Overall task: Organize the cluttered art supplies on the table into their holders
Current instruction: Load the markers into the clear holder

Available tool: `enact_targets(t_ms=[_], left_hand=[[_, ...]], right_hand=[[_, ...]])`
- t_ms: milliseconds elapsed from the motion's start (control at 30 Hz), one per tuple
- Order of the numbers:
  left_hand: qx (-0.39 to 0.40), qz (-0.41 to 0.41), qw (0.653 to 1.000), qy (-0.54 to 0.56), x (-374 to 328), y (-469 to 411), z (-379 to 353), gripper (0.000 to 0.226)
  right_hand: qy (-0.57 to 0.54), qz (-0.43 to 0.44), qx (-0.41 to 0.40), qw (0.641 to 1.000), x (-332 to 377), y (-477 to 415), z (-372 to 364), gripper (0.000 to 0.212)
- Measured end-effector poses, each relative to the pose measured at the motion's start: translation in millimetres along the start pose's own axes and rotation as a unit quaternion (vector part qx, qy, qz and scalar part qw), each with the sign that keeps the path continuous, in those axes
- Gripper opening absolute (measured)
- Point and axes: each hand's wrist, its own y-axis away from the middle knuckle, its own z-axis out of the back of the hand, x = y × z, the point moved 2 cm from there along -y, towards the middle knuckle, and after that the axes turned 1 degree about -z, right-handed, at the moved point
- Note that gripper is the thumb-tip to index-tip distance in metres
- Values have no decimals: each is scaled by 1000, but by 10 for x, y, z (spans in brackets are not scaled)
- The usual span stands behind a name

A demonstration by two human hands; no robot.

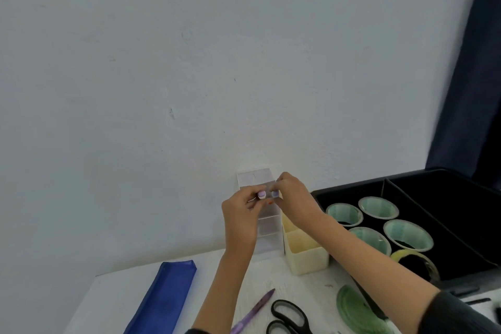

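Both hands are raised in front of a tall clear acrylic holder that stands against the wall. My left hand grips a marker with a lilac cap. My right hand pinches a second marker with a pale blue cap right beside it. The two caps touch side by side over the holder's front. The marker bodies are hidden inside my fingers. A cream divided holder stands just right of the clear one, under my right wrist.
A black tray at the right holds several rolls of tape. On the white table lie a blue pencil case, a purple pen, black scissors and a green tape roll.
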Motion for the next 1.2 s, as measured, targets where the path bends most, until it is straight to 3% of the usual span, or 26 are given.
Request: enact_targets(t_ms=[133,267,467,767,867,933,1033,1200], left_hand=[[15,32,999,-8,146,-87,-55,37],[26,52,998,-27,257,-170,-107,24],[50,31,990,-130,295,-310,-218,11],[60,-40,961,-267,413,-300,-211,13],[108,-46,961,-252,354,-265,-185,28],[107,-37,962,-249,286,-200,-148,39],[50,-39,967,-248,186,-6,-105,42],[13,61,991,-121,-113,637,-228,35]], right_hand=[[-49,-40,23,998,-45,-90,-65,25],[-68,-35,-1,997,-99,-85,-84,16],[-54,-20,-6,998,-78,-52,-64,21],[-73,-1,-26,997,-77,13,-92,18],[-141,21,-41,989,-119,171,-24,45],[-150,24,-75,986,-140,349,51,52],[-187,-11,-111,976,-129,707,169,46],[-303,-86,-100,944,-150,1426,299,27]])
